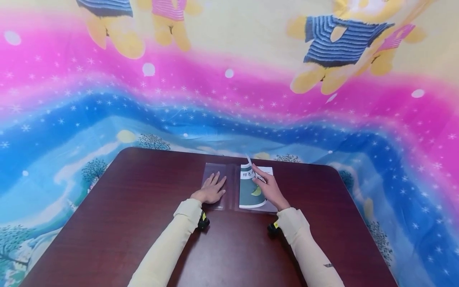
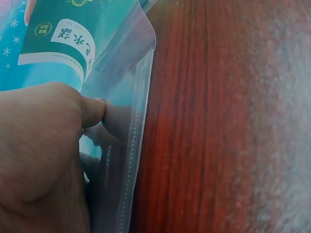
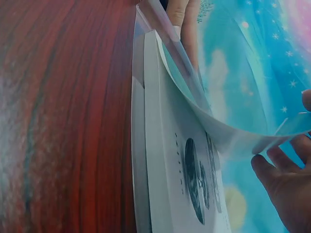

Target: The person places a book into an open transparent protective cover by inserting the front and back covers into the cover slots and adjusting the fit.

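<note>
A paperback book [image 1: 249,193] with a green front cover lies on the table within a clear plastic book cover [image 1: 229,199] that is spread open. My left hand [image 1: 211,192] rests with fingers spread on the plastic cover's left flap. With my right hand [image 1: 271,189] I pinch the right edge of the book's front cover, which curves up off the pages. Beneath it, the right wrist view shows a white page [image 3: 167,189] with a dark oval picture. White characters panel and a yellow-green shape mark the front cover.
The dark red-brown wooden table [image 1: 143,191] has its far edge just behind the book. A curtain [image 1: 222,87] printed with bears, snowflakes and trees hangs behind and beside it. Black wrist cameras [image 1: 203,221] sit under both cream sleeves.
</note>
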The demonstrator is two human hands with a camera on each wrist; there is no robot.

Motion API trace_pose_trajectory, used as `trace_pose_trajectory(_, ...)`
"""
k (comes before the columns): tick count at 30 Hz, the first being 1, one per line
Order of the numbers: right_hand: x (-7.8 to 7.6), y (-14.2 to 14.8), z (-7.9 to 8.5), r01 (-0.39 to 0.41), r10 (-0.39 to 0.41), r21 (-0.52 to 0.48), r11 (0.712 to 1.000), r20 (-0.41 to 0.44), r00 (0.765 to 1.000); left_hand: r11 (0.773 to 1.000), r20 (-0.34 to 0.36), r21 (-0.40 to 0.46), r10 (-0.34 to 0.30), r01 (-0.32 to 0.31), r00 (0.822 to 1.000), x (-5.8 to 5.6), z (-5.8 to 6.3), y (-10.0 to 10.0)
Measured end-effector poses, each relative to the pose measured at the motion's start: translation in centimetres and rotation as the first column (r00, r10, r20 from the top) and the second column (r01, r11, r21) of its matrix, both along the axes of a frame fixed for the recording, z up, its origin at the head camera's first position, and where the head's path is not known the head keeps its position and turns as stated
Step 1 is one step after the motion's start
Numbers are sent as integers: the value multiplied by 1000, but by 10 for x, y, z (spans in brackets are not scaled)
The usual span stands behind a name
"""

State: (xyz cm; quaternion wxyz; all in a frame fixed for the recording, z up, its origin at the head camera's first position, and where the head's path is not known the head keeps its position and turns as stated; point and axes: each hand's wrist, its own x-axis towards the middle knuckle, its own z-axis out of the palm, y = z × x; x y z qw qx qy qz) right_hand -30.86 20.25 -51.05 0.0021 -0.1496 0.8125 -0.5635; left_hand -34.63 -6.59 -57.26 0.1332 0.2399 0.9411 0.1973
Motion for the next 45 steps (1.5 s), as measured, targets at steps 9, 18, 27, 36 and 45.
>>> trace_pose_trajectory(9,13,-13,30,-55,55,27,998,13,998,1000,11,6,5,-5,1000,4,5,4)
trace_pose_trajectory(18,-7,-8,-3,-52,51,93,994,19,999,1000,23,-1,19,-19,1000,8,11,3)
trace_pose_trajectory(27,-10,-10,-1,-81,66,173,982,93,993,1000,16,11,18,-18,1000,11,14,3)
trace_pose_trajectory(36,-13,-8,-2,-130,119,240,962,60,991,1000,21,13,22,-23,1000,13,12,3)
trace_pose_trajectory(45,-22,-5,-8,-163,170,305,938,4,985,1000,14,13,21,-21,1000,11,11,2)
